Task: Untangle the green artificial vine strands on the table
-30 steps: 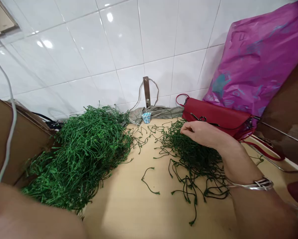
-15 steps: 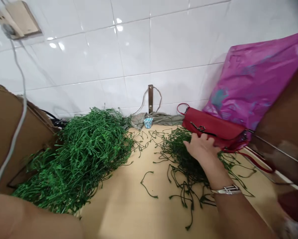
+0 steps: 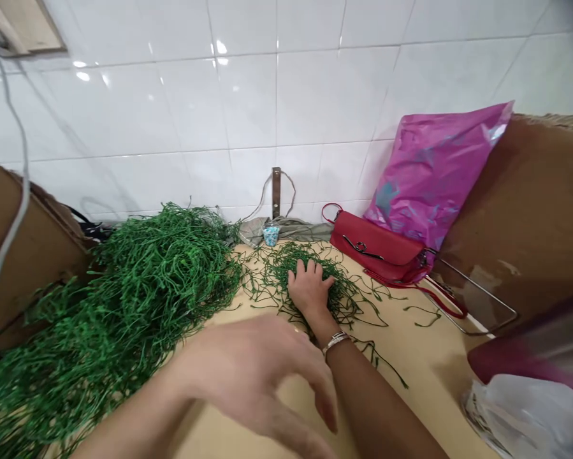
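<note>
My right hand (image 3: pixel 309 290), with a silver bracelet (image 3: pixel 334 341) on the wrist, lies flat with fingers spread on a small dark green pile of plastic stems (image 3: pixel 276 271) in the middle of the wooden table (image 3: pixel 424 363). My left hand (image 3: pixel 257 376) hovers low in the foreground, slightly blurred, fingers apart and holding nothing. A much larger, brighter green heap of stems (image 3: pixel 137 299) fills the table's left side, just left of both hands.
A red purse (image 3: pixel 377 245) and a pink plastic bag (image 3: pixel 429 172) lean at the back right beside brown cardboard (image 3: pixel 525 210). A cardboard box (image 3: pixel 28 255) and a white cable (image 3: pixel 13 210) stand left. A white bag (image 3: pixel 535 414) sits bottom right.
My right hand slid left, gathering the loose stems into a tighter pile toward the middle. My left hand came up into view over the table. The camera swung rightward.
</note>
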